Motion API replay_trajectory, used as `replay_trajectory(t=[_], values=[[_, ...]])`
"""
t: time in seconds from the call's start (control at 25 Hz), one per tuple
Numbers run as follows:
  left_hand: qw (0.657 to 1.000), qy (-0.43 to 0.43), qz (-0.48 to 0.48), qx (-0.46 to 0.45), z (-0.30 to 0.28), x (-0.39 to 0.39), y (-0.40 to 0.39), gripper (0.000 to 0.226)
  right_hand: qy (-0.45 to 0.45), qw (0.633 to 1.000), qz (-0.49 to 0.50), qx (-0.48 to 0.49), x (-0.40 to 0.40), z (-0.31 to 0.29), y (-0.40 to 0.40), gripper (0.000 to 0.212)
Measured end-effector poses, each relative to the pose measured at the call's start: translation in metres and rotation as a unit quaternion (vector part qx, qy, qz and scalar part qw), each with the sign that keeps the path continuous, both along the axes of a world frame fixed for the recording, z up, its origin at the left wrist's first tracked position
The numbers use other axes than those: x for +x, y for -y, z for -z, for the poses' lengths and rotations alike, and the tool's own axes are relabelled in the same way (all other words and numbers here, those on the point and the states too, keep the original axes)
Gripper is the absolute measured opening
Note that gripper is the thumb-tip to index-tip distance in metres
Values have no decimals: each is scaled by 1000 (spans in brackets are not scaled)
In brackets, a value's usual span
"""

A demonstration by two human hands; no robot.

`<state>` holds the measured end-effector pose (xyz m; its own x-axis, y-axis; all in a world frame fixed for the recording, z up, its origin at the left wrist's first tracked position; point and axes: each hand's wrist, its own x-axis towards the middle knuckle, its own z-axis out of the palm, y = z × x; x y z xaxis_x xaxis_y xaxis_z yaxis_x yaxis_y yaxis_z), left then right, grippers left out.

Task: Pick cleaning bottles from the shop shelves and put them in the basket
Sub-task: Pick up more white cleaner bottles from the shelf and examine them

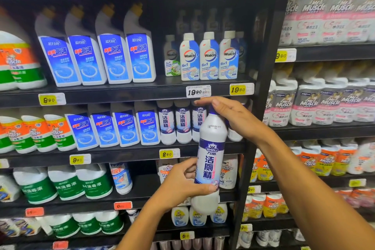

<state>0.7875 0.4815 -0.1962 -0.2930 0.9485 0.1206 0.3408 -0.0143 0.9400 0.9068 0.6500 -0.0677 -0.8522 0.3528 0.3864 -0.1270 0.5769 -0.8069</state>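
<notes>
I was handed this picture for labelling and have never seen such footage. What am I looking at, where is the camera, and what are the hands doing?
There is no machine here. One wide camera worn on a person's head looks forward and down at their bare hands in a shop aisle. The left hand grips the lower body of a tall white plastic bottle with a purple and blue label; the right hand holds its top near the cap. Behind it, black shelves carry rows of cleaning bottles and yellow price tags. No basket is in view.
</notes>
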Motion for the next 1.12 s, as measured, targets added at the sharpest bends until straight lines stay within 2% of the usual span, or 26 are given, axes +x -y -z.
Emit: replay_trajectory(t=[0.24, 0.44, 0.52, 0.6, 0.72, 0.84, 1.0, 1.12], values=[[997, -41, -58, 28, -5, -1, -5, 55, 2, 997, 68, 41, -6, 2, -3, 37], [1000, -3, -21, 21, -7, -6, -4, 55, -27, 999, 37, -6, -14, 1, -1, 35], [998, 9, -47, 37, -9, -6, -7, 54, -41, 996, 40, -72, -17, 6, 0, 47], [995, 44, -72, 51, -13, -6, -10, 55, -20, 989, 26, -142, -17, 14, 1, 57], [992, 78, -72, 70, -23, -6, -12, 58, 13, 987, -5, -159, -19, 27, 2, 44], [988, 148, -18, 45, -30, -8, -9, 64, -38, 979, 33, -198, -23, 27, 2, 38], [955, 286, 74, -6, -26, -13, 4, 51, -63, 962, 88, -252, -25, 24, -2, 54], [945, 316, 86, -4, -24, -13, 7, 57, -33, 945, 122, -300, -29, 27, -1, 61]])
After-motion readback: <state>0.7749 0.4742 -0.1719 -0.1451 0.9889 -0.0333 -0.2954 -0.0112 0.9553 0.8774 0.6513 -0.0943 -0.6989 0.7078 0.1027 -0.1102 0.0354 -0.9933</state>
